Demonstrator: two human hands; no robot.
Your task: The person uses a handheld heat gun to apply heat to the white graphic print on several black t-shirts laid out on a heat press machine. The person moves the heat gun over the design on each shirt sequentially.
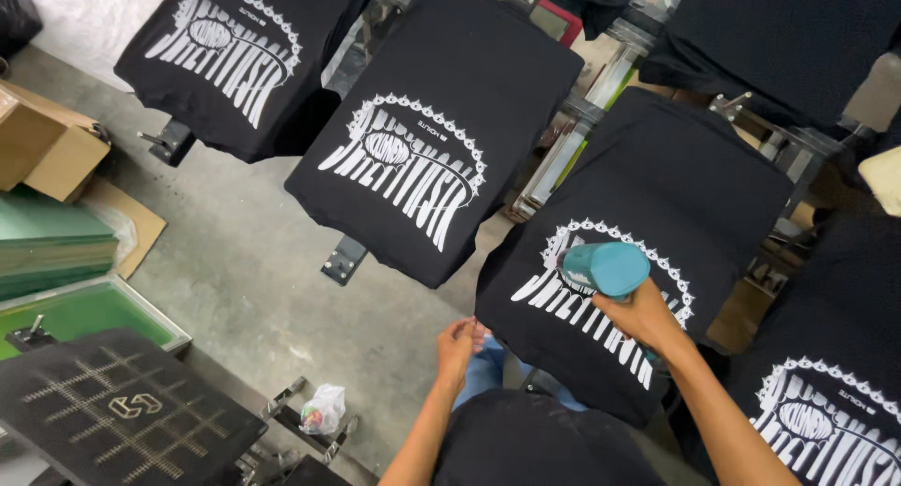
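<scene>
- My right hand (643,315) is clamped around the grip of a teal heat gun (605,267), holding it just above the white print on the black shirt (676,181) in front of me; the barrel points left across the design.
- My left hand (460,345) has its fingers curled onto the near left edge of that same shirt, touching the cloth (whether it pinches the hem or only rests on it, I cannot tell).
- My two hands are apart, one at each side of the shirt's lower end.
- The shirt lies flat on a platen, tilted diagonally in my view, print facing up.
- To its left, a second printed shirt (441,120) sits on its own platen, and a third printed shirt (235,54) lies farther left again.
- At the lower right, another printed shirt (826,373) lies beside my right forearm.
- Down on the left: a green screen frame (89,310), a stack of green boards (47,247), a cardboard box (47,144), all on the concrete floor (244,261).
- A dark platen with a pale grid pattern (122,416) sits at the lower left corner.
</scene>
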